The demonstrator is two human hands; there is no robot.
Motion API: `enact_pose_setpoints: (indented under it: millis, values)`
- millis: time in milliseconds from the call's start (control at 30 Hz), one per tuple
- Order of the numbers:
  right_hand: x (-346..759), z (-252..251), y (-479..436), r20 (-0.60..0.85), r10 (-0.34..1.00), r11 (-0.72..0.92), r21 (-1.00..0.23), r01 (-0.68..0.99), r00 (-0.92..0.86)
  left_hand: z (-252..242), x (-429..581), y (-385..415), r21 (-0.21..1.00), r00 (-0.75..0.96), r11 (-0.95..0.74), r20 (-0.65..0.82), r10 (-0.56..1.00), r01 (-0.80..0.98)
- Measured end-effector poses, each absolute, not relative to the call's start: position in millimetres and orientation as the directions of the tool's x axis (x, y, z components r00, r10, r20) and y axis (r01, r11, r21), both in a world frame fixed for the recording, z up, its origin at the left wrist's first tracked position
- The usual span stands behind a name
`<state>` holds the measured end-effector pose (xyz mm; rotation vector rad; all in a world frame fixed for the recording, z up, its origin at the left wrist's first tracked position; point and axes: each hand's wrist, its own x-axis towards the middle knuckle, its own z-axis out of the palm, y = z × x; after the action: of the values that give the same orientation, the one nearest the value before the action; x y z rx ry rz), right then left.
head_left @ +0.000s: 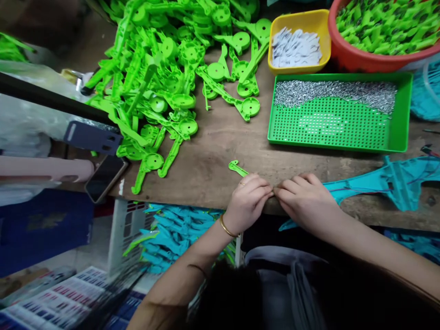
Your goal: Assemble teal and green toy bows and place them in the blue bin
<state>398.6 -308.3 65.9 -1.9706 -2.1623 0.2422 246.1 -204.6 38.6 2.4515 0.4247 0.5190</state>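
1. The left hand (248, 200) is curled shut around a green plastic lever (238, 168). Only the lever's hooked end shows, sticking out past the knuckles and lying on the desk (213, 151) near its front edge.
2. The right hand (307, 200) is bent over the narrow end of a teal plastic shell (378, 183), with its fingertips pressed against those of the left hand. I cannot tell whether they pinch anything (the contact spot is hidden).
3. The lever looks like light, thin, stiff moulded plastic. It is probably smooth enough to slip, and its slim stem may flex or snap if twisted, so it is best held by the broader flat body rather than the hook.
4. The teal shell is longer and hollow, and likely light. It is probably best steadied near the middle, where the ribs stiffen it.
5. A pile of green parts (165, 68) lies well apart to the upper left.
6. A green perforated tray (400, 114) holds small metal pins (333, 89), which are tiny and likely to scatter. Beyond it stand a yellow tub (299, 16) and a red basin (343, 55).
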Motion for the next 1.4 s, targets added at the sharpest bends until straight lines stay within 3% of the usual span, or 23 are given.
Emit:
enact_pose_setpoints:
  millis: [300,500,700,900,1033,1200,1400]
  values:
    - [397.3,62.5,-309.0,0.045,0.998,0.055,-0.338,0.939,-0.042,44.3,250.7,-204.1,0.604,0.888,-0.76,0.18,0.423,0.24]
    - [400.1,58.8,-312.7,-0.026,0.999,-0.033,-0.474,0.88,0.024,36.3,246.5,-204.0,0.584,0.865,-0.791,0.29,0.411,0.18]
    - [397.4,64.0,-306.6,-0.15,0.987,-0.11,-0.416,0.903,0.051,36.9,236.9,-199.1,0.521,0.908,-0.847,0.294,0.297,0.108]
    - [387.8,67.0,-294.0,-0.209,0.969,-0.192,-0.327,0.925,0.128,38.8,234.9,-195.9,0.609,0.908,-0.787,0.267,0.324,0.102]
    - [387.4,64.4,-296.8,-0.164,0.978,-0.178,-0.342,0.923,0.128,42.5,231.8,-203.2,0.529,0.911,-0.837,0.262,0.32,0.142]
    - [399.4,64.6,-324.4,0.016,0.992,-0.117,-0.283,0.952,0.127,46.8,227.9,-214.6,0.373,0.924,-0.908,0.246,0.294,0.19]
    - [407.6,65.4,-347.5,0.18,0.981,-0.029,-0.258,0.966,0.077,46.6,228.5,-219.5,0.341,0.916,-0.916,0.256,0.309,0.213]
